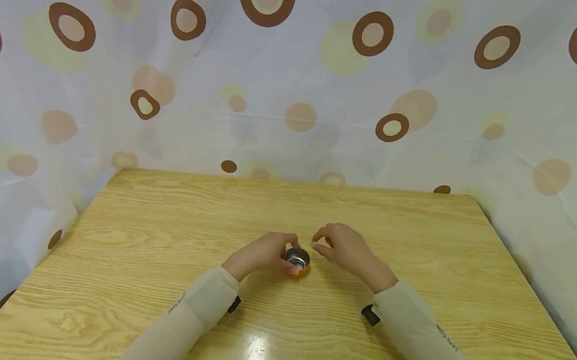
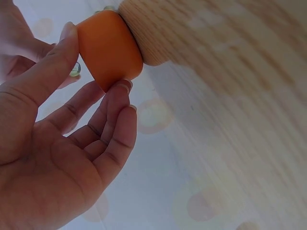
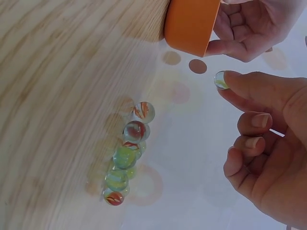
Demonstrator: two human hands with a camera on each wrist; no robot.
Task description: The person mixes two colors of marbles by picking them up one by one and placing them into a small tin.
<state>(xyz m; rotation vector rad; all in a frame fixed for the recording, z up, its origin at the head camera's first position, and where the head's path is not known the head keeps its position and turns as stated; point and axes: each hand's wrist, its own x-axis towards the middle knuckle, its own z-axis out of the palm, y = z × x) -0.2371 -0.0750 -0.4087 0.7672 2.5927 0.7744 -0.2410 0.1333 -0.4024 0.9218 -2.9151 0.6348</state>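
Note:
A small orange cup (image 1: pixel 303 274) with a shiny metal inside stands upright on the table. My left hand (image 1: pixel 262 254) holds it by the sides; in the left wrist view the thumb and fingers grip its orange wall (image 2: pixel 109 48). Between thumb and forefinger, my right hand (image 3: pixel 268 139) pinches a clear glass marble (image 3: pixel 220 80) with a yellow-green streak. In the head view this hand (image 1: pixel 347 251) is just right of the cup, apart from it. Several glass marbles (image 3: pixel 124 157), some orange-red and some green inside, lie grouped on the table in the right wrist view.
The wooden table (image 1: pixel 183 209) reaches back to a white curtain (image 1: pixel 300 80) with brown and yellow dots, which also hangs along both sides. Black wrist devices (image 1: pixel 371 315) show under both sleeves.

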